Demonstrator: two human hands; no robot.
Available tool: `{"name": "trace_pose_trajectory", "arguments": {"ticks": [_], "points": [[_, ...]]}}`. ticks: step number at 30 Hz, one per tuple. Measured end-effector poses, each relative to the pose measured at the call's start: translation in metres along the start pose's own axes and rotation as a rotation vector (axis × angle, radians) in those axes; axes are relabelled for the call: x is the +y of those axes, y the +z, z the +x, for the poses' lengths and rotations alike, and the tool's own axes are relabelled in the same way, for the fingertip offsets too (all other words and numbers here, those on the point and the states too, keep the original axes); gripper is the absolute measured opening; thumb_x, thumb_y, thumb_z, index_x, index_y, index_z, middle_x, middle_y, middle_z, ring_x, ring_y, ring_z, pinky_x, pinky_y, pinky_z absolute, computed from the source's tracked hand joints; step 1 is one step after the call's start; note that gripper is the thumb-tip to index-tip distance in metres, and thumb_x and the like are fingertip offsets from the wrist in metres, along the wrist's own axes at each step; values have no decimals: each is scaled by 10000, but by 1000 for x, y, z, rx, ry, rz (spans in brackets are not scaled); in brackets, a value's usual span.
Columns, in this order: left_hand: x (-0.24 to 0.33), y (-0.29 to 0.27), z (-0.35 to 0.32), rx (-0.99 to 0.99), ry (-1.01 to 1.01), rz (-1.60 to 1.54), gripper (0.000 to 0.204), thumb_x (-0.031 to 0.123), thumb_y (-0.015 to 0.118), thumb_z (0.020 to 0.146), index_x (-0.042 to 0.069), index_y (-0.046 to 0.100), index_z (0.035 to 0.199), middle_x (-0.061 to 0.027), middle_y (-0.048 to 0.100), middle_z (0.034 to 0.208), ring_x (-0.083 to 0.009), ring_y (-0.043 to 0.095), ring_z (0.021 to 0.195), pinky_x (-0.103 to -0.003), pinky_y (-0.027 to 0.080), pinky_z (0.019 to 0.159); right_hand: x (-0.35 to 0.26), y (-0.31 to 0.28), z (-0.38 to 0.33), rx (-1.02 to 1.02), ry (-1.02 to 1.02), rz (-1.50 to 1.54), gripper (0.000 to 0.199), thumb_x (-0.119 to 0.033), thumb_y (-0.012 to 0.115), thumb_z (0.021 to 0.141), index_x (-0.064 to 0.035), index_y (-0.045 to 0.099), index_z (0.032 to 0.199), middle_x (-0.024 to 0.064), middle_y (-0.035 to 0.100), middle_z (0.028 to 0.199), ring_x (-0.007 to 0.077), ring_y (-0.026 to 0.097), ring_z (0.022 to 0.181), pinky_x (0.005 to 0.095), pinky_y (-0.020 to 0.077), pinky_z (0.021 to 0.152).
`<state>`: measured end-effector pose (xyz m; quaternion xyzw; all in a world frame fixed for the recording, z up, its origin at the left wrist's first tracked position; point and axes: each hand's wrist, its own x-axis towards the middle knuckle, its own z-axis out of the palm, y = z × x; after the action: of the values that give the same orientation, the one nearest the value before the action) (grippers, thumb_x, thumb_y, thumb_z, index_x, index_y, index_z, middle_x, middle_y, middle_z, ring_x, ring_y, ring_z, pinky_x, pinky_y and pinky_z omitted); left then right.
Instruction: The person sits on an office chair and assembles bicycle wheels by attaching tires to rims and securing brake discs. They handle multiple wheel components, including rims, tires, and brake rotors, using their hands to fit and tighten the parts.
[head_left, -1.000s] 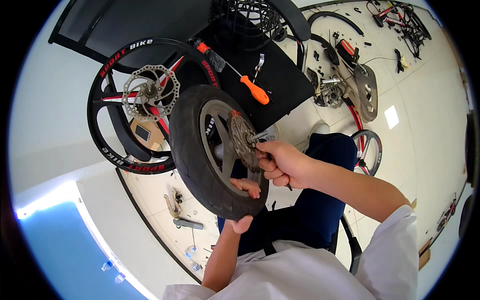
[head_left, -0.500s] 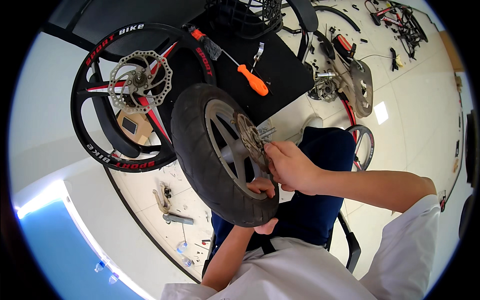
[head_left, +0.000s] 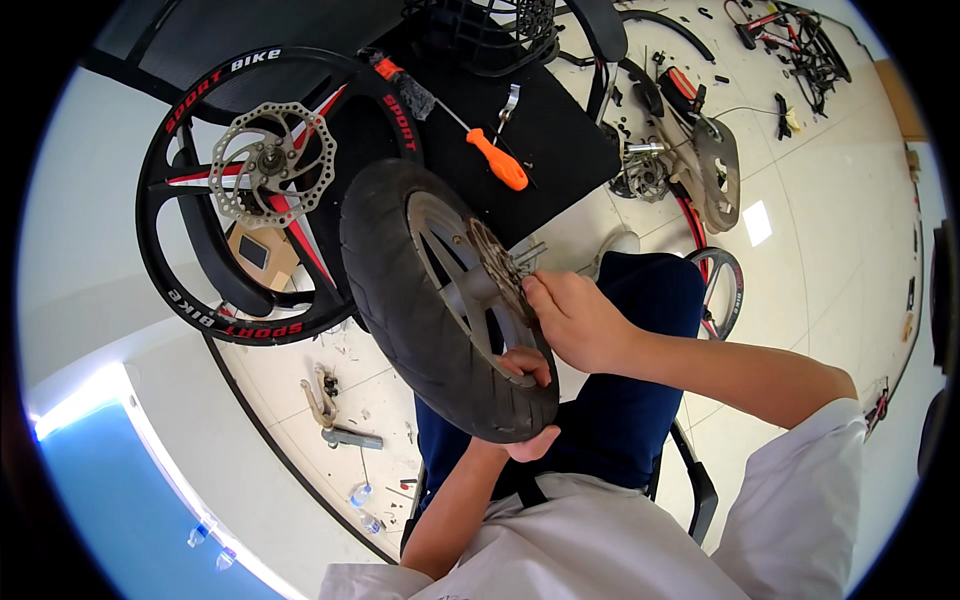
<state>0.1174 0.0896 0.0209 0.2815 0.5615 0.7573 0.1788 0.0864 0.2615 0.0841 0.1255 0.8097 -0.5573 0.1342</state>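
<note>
A small wheel with a thick black tyre (head_left: pixel 400 300) and a grey spoked rim stands tilted above my lap. My left hand (head_left: pixel 532 444) grips its lower edge, thumb outside the tyre and fingers curled over the rim. On the wheel's right face is a brake disc (head_left: pixel 492 258), with an axle (head_left: pixel 530 256) sticking out of the hub. My right hand (head_left: pixel 580 318) is closed at the lower right of the disc, fingertips pressed together against it. Whatever those fingers pinch is hidden.
A black chair seat (head_left: pixel 570 150) ahead bears an orange-handled screwdriver (head_left: pixel 498 162), a metal lever (head_left: pixel 510 104) and a black basket (head_left: pixel 480 40). At left leans a larger bike wheel (head_left: pixel 285 332) with its own disc. Bike parts and a fork-like piece (head_left: pixel 322 398) litter the tiled floor.
The wheel has turned and tilted slightly, so its spokes and disc sit at a different angle. My right hand has shifted a little with the disc; both hands keep their hold.
</note>
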Motion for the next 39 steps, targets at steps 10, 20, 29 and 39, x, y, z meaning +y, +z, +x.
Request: {"name": "trace_pose_trajectory", "arguments": {"ticks": [10, 20, 29, 39], "points": [[15, 3, 6, 118, -173, -115, 556, 325, 736, 671, 76, 368, 1005, -108, 507, 906, -214, 487, 814, -343, 397, 758, 2, 8, 2, 142, 13, 52, 359, -204, 412, 1005, 58, 529, 789, 269, 541, 649, 458, 548, 659, 465, 430, 595], [30, 8, 22, 277, -228, -181, 520, 361, 731, 698, 55, 403, 960, -116, 520, 851, -192, 499, 784, -319, 414, 723, 3, 8, 13, 159, -75, 37, 365, -208, 428, 998, 58, 544, 776, 259, 544, 621, 459, 548, 625, 467, 429, 568], [32, 4, 26, 266, -237, -206, 535, 350, 664, 717, 50, 400, 1073, -151, 533, 820, -238, 516, 802, -393, 413, 800, 5, 9, 16, 190, -55, 92, 382, -228, 448, 993, 63, 550, 766, 253, 547, 620, 432, 543, 589, 446, 424, 556], [36, 4, 34, 396, -238, -371, 473, 277, 694, 697, 12, 467, 1016, -145, 535, 790, -243, 529, 742, -364, 427, 700, 7, 14, 25, 189, -86, 133, 383, -232, 468, 990, 53, 541, 745, 215, 515, 570, 333, 476, 490, 422, 406, 522]]}}
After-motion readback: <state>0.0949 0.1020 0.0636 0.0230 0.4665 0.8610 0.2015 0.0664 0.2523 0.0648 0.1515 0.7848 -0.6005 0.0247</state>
